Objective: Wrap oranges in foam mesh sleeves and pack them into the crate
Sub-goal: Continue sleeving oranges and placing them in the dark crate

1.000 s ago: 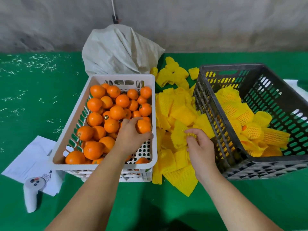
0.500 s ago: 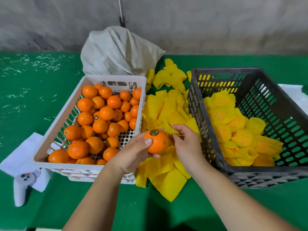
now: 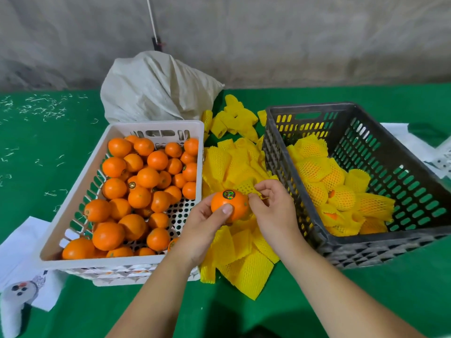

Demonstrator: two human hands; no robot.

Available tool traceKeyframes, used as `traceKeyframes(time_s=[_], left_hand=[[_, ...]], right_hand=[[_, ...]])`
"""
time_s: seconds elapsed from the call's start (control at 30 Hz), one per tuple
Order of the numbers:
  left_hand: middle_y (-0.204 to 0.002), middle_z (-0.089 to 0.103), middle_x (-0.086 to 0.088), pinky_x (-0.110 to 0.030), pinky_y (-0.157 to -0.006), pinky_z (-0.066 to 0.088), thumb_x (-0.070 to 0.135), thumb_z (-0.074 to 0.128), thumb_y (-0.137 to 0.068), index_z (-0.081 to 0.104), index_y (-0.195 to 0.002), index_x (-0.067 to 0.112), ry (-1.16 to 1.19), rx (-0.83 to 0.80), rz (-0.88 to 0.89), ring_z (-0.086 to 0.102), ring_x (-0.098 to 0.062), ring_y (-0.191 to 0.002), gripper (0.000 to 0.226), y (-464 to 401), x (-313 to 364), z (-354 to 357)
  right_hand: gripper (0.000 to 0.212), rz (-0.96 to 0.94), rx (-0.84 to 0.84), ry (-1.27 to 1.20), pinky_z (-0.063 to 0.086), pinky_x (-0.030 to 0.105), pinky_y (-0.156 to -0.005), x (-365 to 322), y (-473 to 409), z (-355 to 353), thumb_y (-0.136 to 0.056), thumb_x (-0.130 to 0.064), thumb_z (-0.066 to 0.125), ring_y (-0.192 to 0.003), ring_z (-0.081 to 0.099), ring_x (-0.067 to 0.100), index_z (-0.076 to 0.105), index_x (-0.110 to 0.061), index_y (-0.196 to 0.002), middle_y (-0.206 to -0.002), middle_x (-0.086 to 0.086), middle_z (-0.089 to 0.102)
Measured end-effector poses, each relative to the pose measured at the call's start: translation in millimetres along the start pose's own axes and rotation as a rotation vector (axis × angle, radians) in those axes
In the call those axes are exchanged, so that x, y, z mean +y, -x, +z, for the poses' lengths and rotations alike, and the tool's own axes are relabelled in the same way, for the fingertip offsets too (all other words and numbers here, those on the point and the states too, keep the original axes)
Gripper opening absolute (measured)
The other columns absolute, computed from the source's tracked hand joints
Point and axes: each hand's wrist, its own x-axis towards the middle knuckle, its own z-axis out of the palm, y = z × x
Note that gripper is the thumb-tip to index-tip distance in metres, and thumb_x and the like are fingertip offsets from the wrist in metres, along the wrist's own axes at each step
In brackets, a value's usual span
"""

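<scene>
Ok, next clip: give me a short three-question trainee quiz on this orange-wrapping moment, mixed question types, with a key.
1. True or false: the orange in the left hand is already inside a foam sleeve.
2. Where do the wrapped oranges lie?
A. white crate
B. dark crate
C. on the green table
3. Fill in: the right hand pinches a yellow ____ beside the orange.

Key
1. False: its skin and sticker are bare.
2. B, the dark crate; the white crate holds bare fruit.
3. Foam sleeve, taken from the loose pile between the crates.
</scene>
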Motion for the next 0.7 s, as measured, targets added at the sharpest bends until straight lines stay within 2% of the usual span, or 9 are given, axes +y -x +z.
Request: traceKeyframes(time_s=[0.07,0.1,0.17,0.27,0.33,0.43,0.53,0.6,0.7], left_hand=[[-0.129,0.072,-0.012,-0.048,-0.101,0.056,0.07,0.086,-0.069,0.069,-0.133,0.021,0.01,0.029,0.024,0.067,-0.035,-0.119,0.083,-1,0,-1],[-0.134,0.069,-0.011,-0.047,-0.1,0.056,0.069,0.087,-0.069,0.069,-0.134,0.021,0.031,0.01,0.021,0.067,-0.034,-0.121,0.082,-2,0,-2],[-0.141,0.066,-0.009,-0.045,-0.093,0.058,0.067,0.086,-0.071,0.072,-0.133,0.019,0.039,-0.081,0.009,0.068,-0.03,-0.119,0.079,-1,1,-5],[-0.122,0.073,-0.011,-0.038,-0.083,0.059,0.066,0.082,-0.078,0.078,-0.119,0.015,-0.077,-0.197,0.032,0.071,-0.025,-0.104,0.066,2,1,-1],[-0.118,0.074,-0.009,-0.034,-0.084,0.059,0.062,0.083,-0.079,0.079,-0.117,0.021,-0.109,-0.16,0.055,0.071,-0.025,-0.105,0.056,3,3,3],[-0.12,0.074,-0.006,-0.034,-0.083,0.06,0.047,0.087,-0.074,0.074,-0.12,0.03,-0.057,-0.031,0.061,0.071,-0.027,-0.109,0.05,1,1,5],[-0.121,0.062,-0.006,-0.037,-0.078,0.061,0.038,0.089,-0.071,0.058,-0.116,0.035,0.009,0.039,0.11,0.071,-0.022,-0.105,0.055,-1,-5,4],[-0.124,0.054,-0.009,-0.04,-0.078,0.061,0.034,0.089,-0.072,0.048,-0.112,0.045,0.028,0.039,0.15,0.07,-0.019,-0.103,0.058,0,-5,2],[-0.135,0.06,-0.003,-0.043,-0.087,0.062,0.04,0.087,-0.077,0.049,-0.14,0.049,-0.053,0.046,0.175,0.071,-0.023,-0.108,0.075,1,-6,1]], right_hand=[[0.01,-0.006,-0.002,-0.007,0.055,0.029,-0.075,-6,1,2,-0.095,-0.021,0.069,-0.088,0.066,0.008,0.065,-0.03,-0.097,-0.093,-0.009,0.069],[0.008,-0.018,0.009,0.011,0.053,0.03,-0.069,-9,1,3,-0.096,-0.024,0.069,-0.079,0.065,0.01,0.066,-0.03,-0.091,-0.085,-0.009,0.068],[0.021,-0.061,0.039,0.067,0.041,0.031,-0.056,-13,-1,2,-0.097,-0.029,0.067,-0.061,0.052,0.011,0.062,-0.023,-0.078,-0.065,-0.008,0.057],[0.037,-0.095,0.023,0.133,0.032,0.034,-0.054,-16,-4,-6,-0.098,-0.029,0.066,-0.056,0.041,0.013,0.054,-0.01,-0.069,-0.058,-0.003,0.045],[0.031,-0.101,-0.052,0.158,0.036,0.033,-0.054,-17,-7,-11,-0.098,-0.028,0.066,-0.058,0.046,0.012,0.059,-0.012,-0.072,-0.061,-0.004,0.051],[0.01,-0.115,-0.148,0.203,0.047,0.024,-0.06,-19,-7,-20,-0.1,-0.025,0.064,-0.068,0.059,0.003,0.07,-0.02,-0.095,-0.075,-0.01,0.063],[0.016,-0.19,-0.151,0.282,0.053,0.027,-0.078,-20,-3,-27,-0.099,-0.02,0.065,-0.089,0.063,0.005,0.071,-0.019,-0.113,-0.099,-0.009,0.065],[0.019,-0.256,-0.151,0.361,0.052,0.029,-0.084,-23,3,-27,-0.097,-0.018,0.065,-0.096,0.061,0.01,0.07,-0.018,-0.116,-0.107,-0.006,0.061],[0.018,-0.335,-0.163,0.422,0.047,0.023,-0.075,-28,9,-26,-0.096,-0.019,0.065,-0.088,0.055,0.002,0.068,-0.019,-0.114,-0.102,-0.012,0.056]])
